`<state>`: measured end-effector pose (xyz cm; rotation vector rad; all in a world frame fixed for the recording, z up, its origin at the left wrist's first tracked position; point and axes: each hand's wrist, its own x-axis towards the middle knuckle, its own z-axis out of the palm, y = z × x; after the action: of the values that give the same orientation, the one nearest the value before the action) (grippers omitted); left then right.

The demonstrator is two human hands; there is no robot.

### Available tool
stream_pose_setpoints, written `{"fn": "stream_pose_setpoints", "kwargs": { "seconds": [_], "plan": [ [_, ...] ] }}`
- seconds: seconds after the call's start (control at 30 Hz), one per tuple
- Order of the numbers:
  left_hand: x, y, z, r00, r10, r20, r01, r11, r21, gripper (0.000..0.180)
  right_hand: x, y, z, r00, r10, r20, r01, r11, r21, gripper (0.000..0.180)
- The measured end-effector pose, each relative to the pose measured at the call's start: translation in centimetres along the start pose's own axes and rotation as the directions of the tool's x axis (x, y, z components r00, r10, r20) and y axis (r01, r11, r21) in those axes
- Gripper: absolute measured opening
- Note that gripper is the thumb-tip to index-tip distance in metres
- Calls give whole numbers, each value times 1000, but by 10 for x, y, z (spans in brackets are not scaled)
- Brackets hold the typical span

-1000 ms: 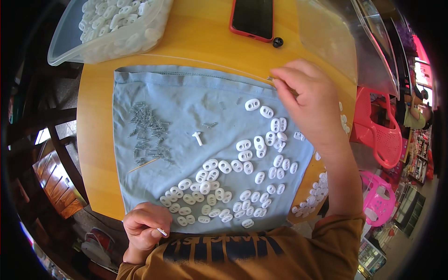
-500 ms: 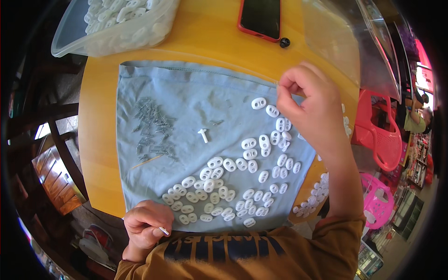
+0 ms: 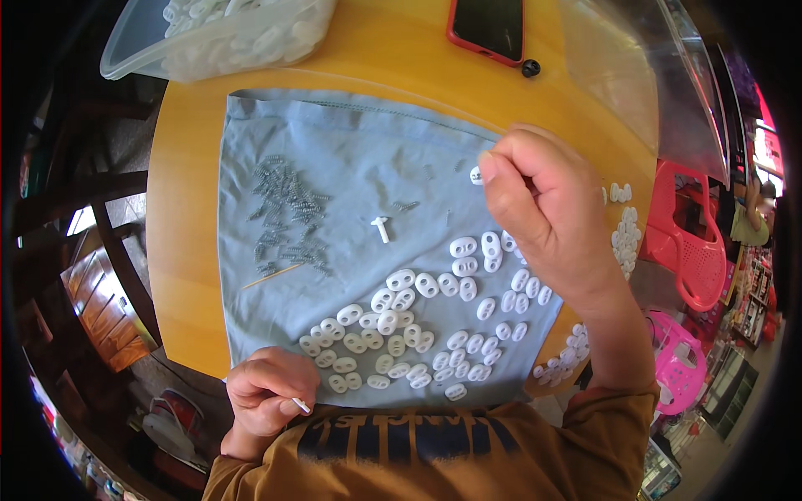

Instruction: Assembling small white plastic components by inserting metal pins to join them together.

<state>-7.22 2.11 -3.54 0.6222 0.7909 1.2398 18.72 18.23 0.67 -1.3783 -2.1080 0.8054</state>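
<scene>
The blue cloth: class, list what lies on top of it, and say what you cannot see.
On the blue cloth lie white oval two-hole pieces, small metal springs, one white T-shaped piece and a thin stick. The right hand hides whatever lies beneath it.

The right hand (image 3: 547,221) is raised mid-frame, fingers curled and pinched together, forearm running down-right. The left hand (image 3: 267,401) is fisted close to the chest.

White two-holed pieces (image 3: 418,321) and grey springs (image 3: 288,221) lie on a pale blue cloth (image 3: 351,150) over a yellow-orange table (image 3: 180,217); a red-cased phone (image 3: 489,25).
</scene>
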Motion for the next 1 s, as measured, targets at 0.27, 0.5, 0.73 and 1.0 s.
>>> {"fn": "stream_pose_setpoints", "kwargs": {
  "seconds": [0.27, 0.5, 0.73, 1.0],
  "plan": [
    [-3, 0, -3, 1000, 3, 29, -3, 1000, -3, 10, -12, -12, -2, 990, 141, 12, -140, 971, 192, 8],
    [-3, 2, -4, 997, -75, -26, 76, 996, 56, 11, -46, -41, -3, 978, 75, 195, -152, 894, 422, 10],
    [-16, 16, 34, 980, -195, -47, 193, 981, -30, 16, -99, -83, 19, 972, 40, 231, -170, 796, 581, 8],
    [-54, 8, 59, 983, -185, 9, 184, 980, 73, 16, -157, -99, 44, 938, 197, 286, -347, 533, 772, 5]
  ]
}}
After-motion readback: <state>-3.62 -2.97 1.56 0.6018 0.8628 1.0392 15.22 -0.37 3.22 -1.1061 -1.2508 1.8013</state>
